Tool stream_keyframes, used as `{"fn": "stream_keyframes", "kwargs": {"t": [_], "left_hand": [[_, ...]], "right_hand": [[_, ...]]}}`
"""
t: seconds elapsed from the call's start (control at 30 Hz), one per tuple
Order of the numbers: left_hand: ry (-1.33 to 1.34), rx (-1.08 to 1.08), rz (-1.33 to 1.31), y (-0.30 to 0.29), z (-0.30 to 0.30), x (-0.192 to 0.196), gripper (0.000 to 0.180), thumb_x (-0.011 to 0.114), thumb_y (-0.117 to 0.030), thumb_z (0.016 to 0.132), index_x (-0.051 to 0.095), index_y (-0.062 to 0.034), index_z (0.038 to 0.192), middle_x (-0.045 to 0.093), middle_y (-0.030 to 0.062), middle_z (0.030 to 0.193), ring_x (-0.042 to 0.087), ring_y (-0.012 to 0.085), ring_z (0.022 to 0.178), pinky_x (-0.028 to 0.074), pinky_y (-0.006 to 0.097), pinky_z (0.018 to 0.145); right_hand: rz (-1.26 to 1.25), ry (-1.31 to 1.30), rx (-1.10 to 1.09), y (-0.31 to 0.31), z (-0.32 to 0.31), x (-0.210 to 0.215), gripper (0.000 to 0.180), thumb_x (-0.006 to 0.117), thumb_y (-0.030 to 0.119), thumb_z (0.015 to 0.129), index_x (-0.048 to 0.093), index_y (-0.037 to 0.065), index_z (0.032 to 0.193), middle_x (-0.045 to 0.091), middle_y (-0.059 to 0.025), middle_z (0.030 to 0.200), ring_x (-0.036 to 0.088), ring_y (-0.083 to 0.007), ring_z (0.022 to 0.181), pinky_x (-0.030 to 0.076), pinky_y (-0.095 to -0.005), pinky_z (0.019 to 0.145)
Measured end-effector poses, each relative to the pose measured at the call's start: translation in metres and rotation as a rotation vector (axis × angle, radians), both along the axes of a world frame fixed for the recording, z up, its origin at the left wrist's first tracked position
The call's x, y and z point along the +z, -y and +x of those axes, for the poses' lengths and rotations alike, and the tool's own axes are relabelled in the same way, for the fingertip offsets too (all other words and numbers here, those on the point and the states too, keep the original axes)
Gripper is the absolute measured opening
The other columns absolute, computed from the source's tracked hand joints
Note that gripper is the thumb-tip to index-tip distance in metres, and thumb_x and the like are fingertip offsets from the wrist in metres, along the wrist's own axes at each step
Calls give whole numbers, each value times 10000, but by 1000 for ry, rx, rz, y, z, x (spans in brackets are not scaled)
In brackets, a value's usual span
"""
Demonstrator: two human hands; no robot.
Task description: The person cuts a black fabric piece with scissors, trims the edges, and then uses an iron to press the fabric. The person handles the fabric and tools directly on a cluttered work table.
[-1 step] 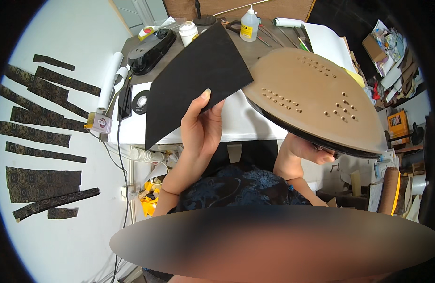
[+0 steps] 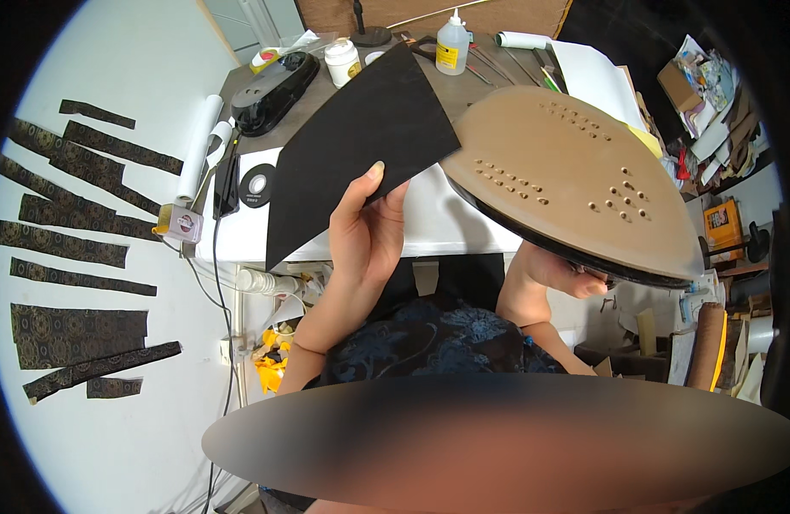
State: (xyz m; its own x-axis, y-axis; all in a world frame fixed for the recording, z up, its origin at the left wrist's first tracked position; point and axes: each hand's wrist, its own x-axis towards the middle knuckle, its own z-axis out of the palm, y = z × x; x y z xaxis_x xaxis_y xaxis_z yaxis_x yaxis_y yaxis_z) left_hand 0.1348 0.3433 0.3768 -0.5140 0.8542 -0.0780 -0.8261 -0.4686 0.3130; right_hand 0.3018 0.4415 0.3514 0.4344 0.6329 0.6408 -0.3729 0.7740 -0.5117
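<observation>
Between the thumb and fingers of my left hand [image 2: 369, 224] is a flat black sheet [image 2: 361, 137] with one curved edge, raised above the table. My right hand [image 2: 559, 270] grips a clothes iron [image 2: 575, 163] from below, with its tan soleplate turned up toward me. Steam holes dot the soleplate in several clusters. The handle and most of my right fingers are hidden beneath the iron. The sheet's right corner meets the iron's left edge in the picture; whether they touch, I cannot tell.
On the table [image 2: 489, 218] stand a glue bottle [image 2: 451, 47], a white jar [image 2: 342, 63] and a glossy black device [image 2: 275, 92]. Tools and white paper [image 2: 596, 81] lie at the back right. Patterned fabric strips [image 2: 78, 334] hang on the left wall. A cable [image 2: 227, 343] runs down the left.
</observation>
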Motion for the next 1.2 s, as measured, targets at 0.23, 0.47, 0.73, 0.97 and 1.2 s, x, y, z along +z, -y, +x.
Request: {"fn": "stream_keyframes", "kwargs": {"t": [0.23,0.47,0.73,0.97,1.2], "left_hand": [[-21,-21,21,0,1,-3,187,548,0,860,590,86,1021,637,170,1039,651,245,947,575,323,854],[-519,297,-83,5,7,-22,295,544,-52,900,516,13,1186,594,117,1153,597,211,1057,493,378,966],[-1263,423,-323,19,2,-53,315,503,-163,957,491,-55,1253,548,81,1241,521,164,1158,391,320,1043],[-880,414,-188,13,1,-50,324,495,-170,961,482,-52,1263,540,85,1254,512,162,1170,385,320,1047],[-656,378,-79,12,-17,-52,334,486,-177,966,474,-48,1273,532,89,1268,503,160,1182,378,321,1051]], "right_hand": [[3,-5,-7,1,2,0,813,388,748,815,514,58,1226,521,-113,1236,531,-242,1127,449,-433,962],[8,-9,-24,1,2,1,807,385,748,818,521,61,1219,524,-110,1231,534,-240,1123,452,-431,958],[-1,-27,-118,-5,-3,4,800,382,748,821,530,64,1210,528,-107,1226,538,-238,1119,455,-428,955],[-17,27,-41,3,-4,13,813,421,744,808,519,53,1225,531,-113,1224,537,-248,1120,450,-436,960],[-15,209,-36,6,21,50,728,777,512,673,539,-17,1114,586,-136,1043,584,-224,950,490,-345,848]]}}
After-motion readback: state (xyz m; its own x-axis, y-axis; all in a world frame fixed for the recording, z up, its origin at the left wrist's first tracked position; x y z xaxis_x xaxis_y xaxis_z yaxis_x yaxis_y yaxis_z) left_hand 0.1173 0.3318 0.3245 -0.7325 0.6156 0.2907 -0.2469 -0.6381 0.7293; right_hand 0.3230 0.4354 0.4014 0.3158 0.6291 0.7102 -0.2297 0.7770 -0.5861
